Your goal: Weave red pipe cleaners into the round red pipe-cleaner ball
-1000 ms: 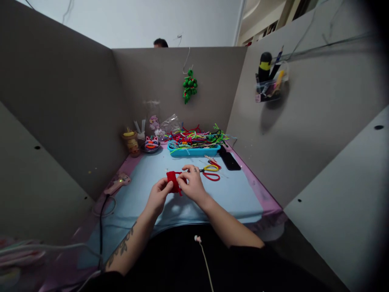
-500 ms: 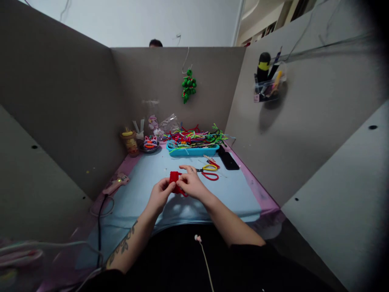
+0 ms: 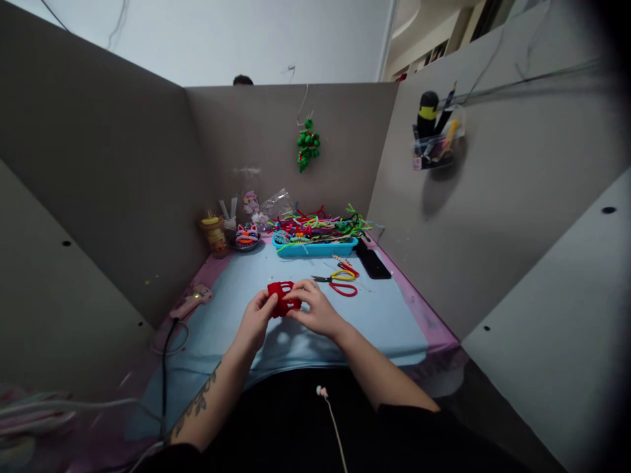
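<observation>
A small red piece (image 3: 280, 304), soft-looking and with open slots, is held between my two hands over the blue cloth. My left hand (image 3: 257, 315) pinches its left end, thumb on the near face. On the right end lie the fingers and thumb of my right hand (image 3: 315, 307), closed around the edge and hiding part of it. Just beyond my right hand lie scissors (image 3: 342, 287) with one yellow and one red handle, blades pointing left.
A blue tray (image 3: 315, 249) heaped with colourful fuzzy strands stands at the back. A black phone (image 3: 375, 264) lies at right, a pink glue gun (image 3: 192, 301) at left. A drink cup (image 3: 213, 238) and a bowl (image 3: 245, 246) stand back left. Grey partitions (image 3: 276, 144) enclose the table.
The red piece has turned and spread, so its slots now show. My right hand has shifted to its right end, with the raised finger lowered. The view has tilted slightly.
</observation>
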Available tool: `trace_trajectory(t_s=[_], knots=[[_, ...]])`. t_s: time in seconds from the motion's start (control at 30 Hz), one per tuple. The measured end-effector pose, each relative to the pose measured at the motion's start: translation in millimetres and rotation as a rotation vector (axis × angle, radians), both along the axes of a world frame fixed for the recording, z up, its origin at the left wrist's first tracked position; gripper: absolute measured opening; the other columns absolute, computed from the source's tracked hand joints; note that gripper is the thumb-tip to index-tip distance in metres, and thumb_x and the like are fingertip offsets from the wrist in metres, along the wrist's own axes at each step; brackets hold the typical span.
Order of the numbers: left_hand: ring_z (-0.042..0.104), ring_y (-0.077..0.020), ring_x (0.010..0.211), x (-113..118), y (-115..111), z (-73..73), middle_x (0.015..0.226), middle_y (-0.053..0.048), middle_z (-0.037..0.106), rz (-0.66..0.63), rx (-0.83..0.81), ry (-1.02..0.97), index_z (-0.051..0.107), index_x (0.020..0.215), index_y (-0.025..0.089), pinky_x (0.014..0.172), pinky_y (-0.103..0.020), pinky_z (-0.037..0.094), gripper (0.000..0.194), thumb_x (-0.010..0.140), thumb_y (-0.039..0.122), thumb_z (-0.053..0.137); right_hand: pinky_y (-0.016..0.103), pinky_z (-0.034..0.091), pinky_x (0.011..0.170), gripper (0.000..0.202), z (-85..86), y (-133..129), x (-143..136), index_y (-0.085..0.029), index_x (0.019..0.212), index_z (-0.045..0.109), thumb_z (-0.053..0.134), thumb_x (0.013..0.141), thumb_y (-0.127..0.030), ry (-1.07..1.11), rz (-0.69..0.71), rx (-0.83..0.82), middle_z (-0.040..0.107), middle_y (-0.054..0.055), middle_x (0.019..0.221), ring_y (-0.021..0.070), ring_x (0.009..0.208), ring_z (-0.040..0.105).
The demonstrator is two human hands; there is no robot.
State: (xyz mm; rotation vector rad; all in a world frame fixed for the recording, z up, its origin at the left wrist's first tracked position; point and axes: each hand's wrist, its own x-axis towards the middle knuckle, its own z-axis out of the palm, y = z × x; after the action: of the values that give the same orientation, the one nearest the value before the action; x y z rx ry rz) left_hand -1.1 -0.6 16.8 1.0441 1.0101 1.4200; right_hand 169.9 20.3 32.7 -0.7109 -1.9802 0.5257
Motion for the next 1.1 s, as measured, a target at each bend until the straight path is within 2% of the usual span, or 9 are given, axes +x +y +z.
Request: trace_trajectory(t_s=[0.1, 0.2, 0.3, 0.5, 0.7, 0.8, 0.97, 1.03, 1.1], knots=[[0.049, -0.009, 0.053, 3.2, -0.3, -1.3, 0.062, 0.002, 0.061, 0.015, 0.0, 0.013, 0.061, 0.078, 0.014, 0.053, -0.022, 0.038, 0.036, 0.068, 0.046, 0.076, 0.038, 0.047, 0.084, 0.007, -1.9, -5.1, -5.1, -0.023, 0.083, 0.072, 0.069, 0.08, -0.018, 0.035, -0.031, 0.055, 0.064, 0.004, 0.083, 0.0201, 0.085, 0.056], [0.051, -0.01, 0.053, 5.6, -1.4, 0.5, 0.062, 0.002, 0.061, 0.047, -0.001, 0.034, 0.058, 0.074, 0.015, 0.053, -0.022, 0.039, 0.036, 0.065, 0.044, 0.078, 0.037, 0.047, 0.08, 0.006, -0.1, -6.4, -5.1, -0.023, 0.081, 0.073, 0.069, 0.081, -0.019, 0.068, 0.008, 0.037, 0.066, 0.004, 0.08, 0.0196, 0.082, 0.057], [0.054, -0.0119, 0.059, 5.7, -2.7, 3.3, 0.066, 0.001, 0.063, 0.047, 0.048, 0.094, 0.056, 0.07, 0.016, 0.059, -0.024, 0.042, 0.033, 0.063, 0.039, 0.079, 0.037, 0.046, 0.082, 0.007, 5.1, -4.5, 0.3, -0.023, 0.081, 0.074, 0.067, 0.083, -0.02, 0.127, 0.055, -0.021, 0.067, 0.003, 0.08, 0.0193, 0.082, 0.059], [0.051, -0.0124, 0.064, 3.4, -9.0, 8.4, 0.068, 0.001, 0.059, -0.17, 0.159, 0.316, 0.055, 0.071, 0.016, 0.063, -0.025, 0.039, 0.029, 0.07, 0.038, 0.074, 0.037, 0.043, 0.086, 0.009, 8.9, 13.3, 3.7, -0.023, 0.078, 0.075, 0.067, 0.082, -0.024, 0.224, -0.034, -0.146, 0.063, 0.003, 0.08, 0.0191, 0.086, 0.058], [0.048, -0.0128, 0.065, 2.9, -12.2, 9.1, 0.069, 0.002, 0.055, -0.209, 0.217, 0.408, 0.054, 0.073, 0.017, 0.065, -0.026, 0.038, 0.029, 0.073, 0.04, 0.071, 0.036, 0.041, 0.091, 0.005, -4.4, 23.4, -5.6, -0.022, 0.076, 0.074, 0.07, 0.076, -0.025, 0.274, -0.151, -0.312, 0.056, 0.002, 0.085, 0.0189, 0.089, 0.056], [0.05, -0.0139, 0.067, 1.4, -11.0, 5.1, 0.071, 0.001, 0.058, -0.218, 0.228, 0.422, 0.056, 0.076, 0.017, 0.067, -0.027, 0.039, 0.028, 0.074, 0.041, 0.07, 0.037, 0.039, 0.095, 0.01, -6.3, 23.6, -4.7, -0.021, 0.068, 0.071, 0.073, 0.073, -0.03, 0.237, -0.163, -0.399, 0.057, 0.004, 0.094, 0.0209, 0.097, 0.056], [0.055, -0.0155, 0.072, -0.2, -7.2, -2.1, 0.077, -0.001, 0.061, -0.299, 0.193, 0.38, 0.058, 0.082, 0.016, 0.071, -0.029, 0.042, 0.028, 0.075, 0.04, 0.071, 0.036, 0.036, 0.1, 0.031, -7.5, 25.5, -0.9, -0.018, 0.064, 0.068, 0.073, 0.071, -0.048, 0.261, 0.01, -0.624, 0.053, 0.01, 0.129, 0.0259, 0.118, 0.053], [0.058, -0.0165, 0.075, 0.9, -4.8, -5.6, 0.083, -0.002, 0.064, -0.297, 0.168, 0.332, 0.057, 0.091, 0.017, 0.073, -0.03, 0.044, 0.031, 0.075, 0.04, 0.071, 0.036, 0.036, 0.1, 0.038, -10.4, 26.1, -2.2, -0.017, 0.059, 0.064, 0.072, 0.07, -0.053, 0.296, 0.003, -0.661, 0.053, 0.011, 0.131, 0.027, 0.121, 0.052], [0.061, -0.0175, 0.078, 3.1, -2.2, -9.8, 0.087, -0.003, 0.066, -0.239, 0.147, 0.27, 0.053, 0.102, 0.018, 0.075, -0.031, 0.046, 0.041, 0.073, 0.039, 0.074, 0.035, 0.035, 0.101, 0.04, -13.9, 26.1, -5.7, -0.018, 0.056, 0.06, 0.071, 0.071, -0.054, 0.322, -0.06, -0.645, 0.054, 0.011, 0.13, 0.0267, 0.123, 0.05]])
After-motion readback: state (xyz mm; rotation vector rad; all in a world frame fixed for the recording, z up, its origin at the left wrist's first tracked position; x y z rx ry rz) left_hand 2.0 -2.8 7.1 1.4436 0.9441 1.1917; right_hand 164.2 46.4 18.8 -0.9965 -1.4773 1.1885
